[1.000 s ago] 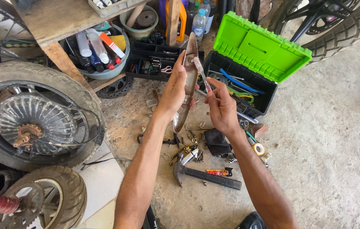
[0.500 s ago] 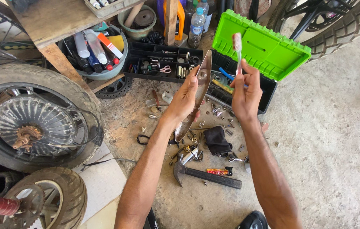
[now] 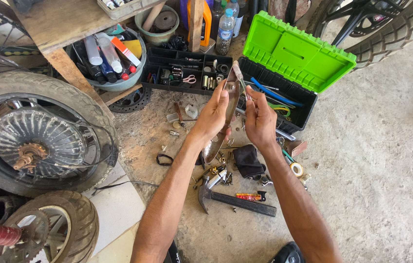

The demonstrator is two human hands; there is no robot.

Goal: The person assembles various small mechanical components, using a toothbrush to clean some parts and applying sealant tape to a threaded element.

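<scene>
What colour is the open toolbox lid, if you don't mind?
Bright green, over a black box; the lid shows best in the head view.

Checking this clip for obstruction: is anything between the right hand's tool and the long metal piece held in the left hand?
Nothing visible. The left hand grips the long, curved metal piece upright, and the right hand holds a slim pale-tipped tool right beside its upper end. No other object lies between them.

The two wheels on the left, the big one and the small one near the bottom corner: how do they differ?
The big wheel lies flat, showing a finned metal hub with a rusty axle stub; the small wheel is cut off by the frame edge and shows an open spoked rim. The big wheel's tyre looks worn smooth and dusty; the small wheel's tyre is thicker for its size. Both lie on the ground, apart from the left hand and right hand.
</scene>
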